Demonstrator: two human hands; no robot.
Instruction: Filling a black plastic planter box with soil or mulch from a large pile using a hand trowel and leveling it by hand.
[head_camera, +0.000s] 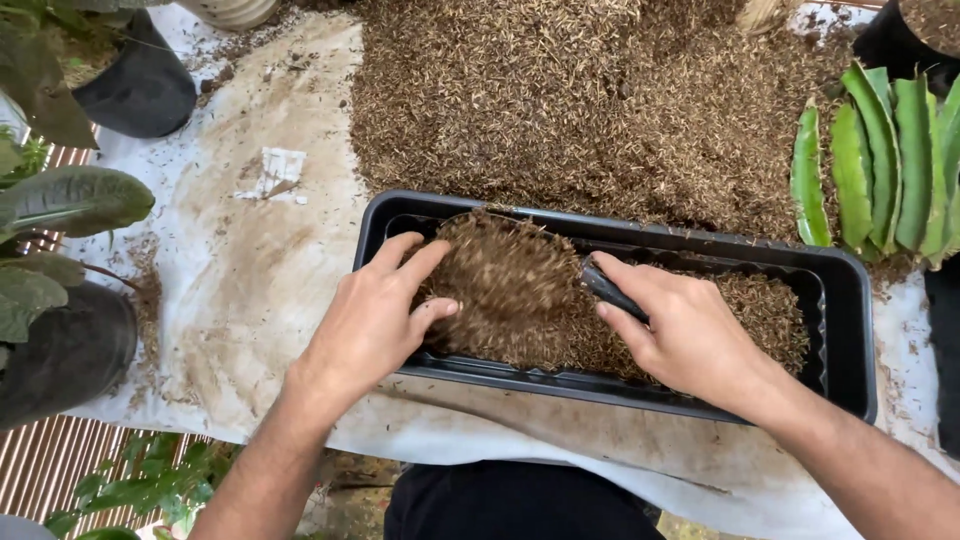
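A heaped scoop (505, 275) of brown husk mix sits over the left half of a long black tray (845, 330), its load piled high and rounded. The right hand (680, 330) is closed around the scoop's dark handle (612, 292), fingers wrapped over it and the thumb along the near side, holding the scoop just above the tray's inside. The left hand (375, 315) is open and cupped against the left side of the heap, fingers spread and touching the mix, the thumb pointing toward the pile from below. It grips nothing.

The tray lies lengthwise across the counter (250, 290), close to the person's body. Its right half already holds a shallow layer of the same mix (770, 315), while the left end under the scoop shows bare black bottom near the corner.

Just behind the tray a wide mound of husk (600, 100) spreads over the counter's white, soil-stained cloth, reaching the tray's far rim. A small white scrap (278, 172) lies on the cloth to the left of the mound.

At the right edge, thick green cactus cuttings (880, 160) stand near the tray's far right corner. At the left, a black pot (60, 350) with broad dark leaves (70, 200) stands beside the counter, and another black pot (140, 85) sits at the far left corner.
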